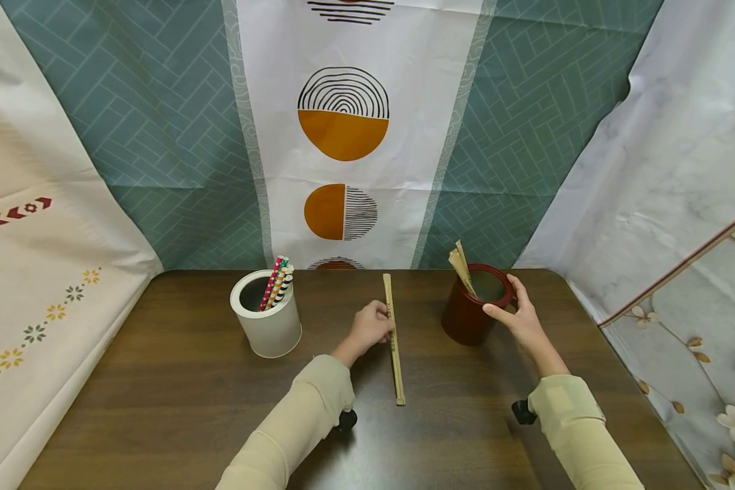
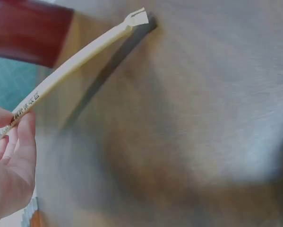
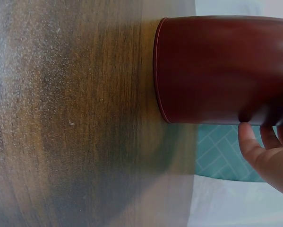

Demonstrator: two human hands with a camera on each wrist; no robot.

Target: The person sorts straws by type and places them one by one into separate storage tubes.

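Observation:
My left hand [image 1: 370, 324] pinches a paper-wrapped straw [image 1: 395, 361] near its middle, between the two containers. Dark characters are printed on the wrapper, and its flat crimped end and shadow show in the left wrist view. At the right, a dark red cylindrical container [image 1: 462, 316] stands upright on the table. Several wrapped straws [image 1: 459, 269] lean out of its left side. My right hand [image 1: 523, 323] holds this container by the right side of its rim, thumb toward me and fingers on the far side. In the right wrist view, fingertips [image 3: 246, 130] touch its wall.
A white cylindrical container [image 1: 272, 331] stands on the left of the wooden table [image 1: 177, 395]. Several patterned paper straws [image 1: 275, 284] lean in it. Behind the table hangs a green and white cloth [image 1: 196, 228], with more cloth along both sides.

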